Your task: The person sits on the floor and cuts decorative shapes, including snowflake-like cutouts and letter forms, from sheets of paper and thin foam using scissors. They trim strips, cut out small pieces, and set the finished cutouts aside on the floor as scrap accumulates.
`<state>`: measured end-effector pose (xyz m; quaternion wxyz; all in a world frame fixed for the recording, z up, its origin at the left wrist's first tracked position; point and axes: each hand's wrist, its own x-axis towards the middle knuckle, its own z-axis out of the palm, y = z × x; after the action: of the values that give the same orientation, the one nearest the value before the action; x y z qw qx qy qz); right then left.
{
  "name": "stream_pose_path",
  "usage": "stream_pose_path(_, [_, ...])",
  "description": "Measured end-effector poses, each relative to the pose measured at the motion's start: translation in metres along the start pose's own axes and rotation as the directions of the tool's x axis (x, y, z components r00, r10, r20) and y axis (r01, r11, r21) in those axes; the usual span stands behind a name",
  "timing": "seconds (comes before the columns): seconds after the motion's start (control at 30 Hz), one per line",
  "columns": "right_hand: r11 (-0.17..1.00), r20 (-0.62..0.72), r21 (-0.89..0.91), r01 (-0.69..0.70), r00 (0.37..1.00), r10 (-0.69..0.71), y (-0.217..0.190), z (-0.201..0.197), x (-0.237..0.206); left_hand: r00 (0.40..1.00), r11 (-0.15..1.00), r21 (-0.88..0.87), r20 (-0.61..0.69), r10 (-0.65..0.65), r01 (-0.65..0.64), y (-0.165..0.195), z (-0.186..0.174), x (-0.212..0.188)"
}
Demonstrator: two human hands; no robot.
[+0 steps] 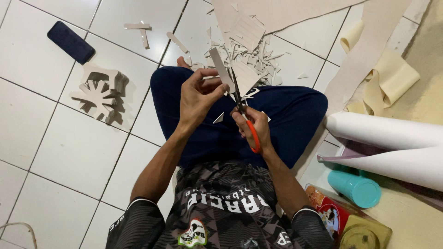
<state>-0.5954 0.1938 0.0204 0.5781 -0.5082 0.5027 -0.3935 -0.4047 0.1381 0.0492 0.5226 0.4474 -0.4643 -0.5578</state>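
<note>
Fingers (205, 83) of the left hand (197, 97) are curled narrowly around a pale grey cardboard piece (233, 74), pinching its near edge so that the sheet stands over the lap, between the knees of the dark blue trousers (295, 110). Taking that cardboard piece as landmark and reading from left to right: far to its left, on the white tiled floor (55, 152), lies a dark blue phone (70, 42); nearer, still to the left and slightly below, sits a stack of cut-out branching shapes (99, 92) in the same grey board. Above the landmark, small strips (140, 32) and a heap of offcuts (251, 48) are scattered over the tiles. Directly at the landmark, the scissors (242, 110) have their dark blades set into the board's lower edge, partly open. Just to the right and below, the right hand (256, 127) has its fingers closed through the orange handles (254, 136). Well to the right lie cream paper curls (387, 80), then two white rolls (392, 133) stacked side by side. Below those rolls stands a teal cup (357, 186) on its side, beside a red and gold tin (344, 219).
</note>
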Motion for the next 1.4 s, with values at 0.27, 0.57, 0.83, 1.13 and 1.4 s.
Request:
stream_pose_path(0.27, [0.997, -0.002, -0.062, -0.045, 0.999, 0.045, 0.002, -0.003, -0.001, 0.999, 0.997, 0.071, -0.010, -0.039, 0.040, 0.001, -0.003, 0.001])
stream_pose_path(0.57, [0.997, 0.001, -0.043, -0.069, 0.998, 0.069, 0.004, 0.002, 0.001, 0.996, 0.996, 0.028, -0.034, -0.083, 0.084, -0.012, -0.010, 0.001])
stream_pose_path(0.83, [0.987, 0.003, -0.112, -0.118, 0.993, 0.119, 0.005, 0.025, 0.011, 0.994, 0.985, -0.155, -0.072, -0.084, 0.072, -0.020, -0.034, 0.001])
stream_pose_path(1.13, [0.984, 0.143, -0.175, -0.037, 0.988, 0.063, 0.005, 0.047, 0.041, 0.975, 1.000, 0.015, -0.222, -0.016, 0.020, -0.017, -0.053, 0.005])
stream_pose_path(1.4, [0.996, 0.139, -0.068, -0.058, 0.988, 0.067, 0.009, 0.059, 0.062, 0.977, 0.985, -0.130, -0.166, -0.137, 0.116, -0.017, -0.057, 0.004])
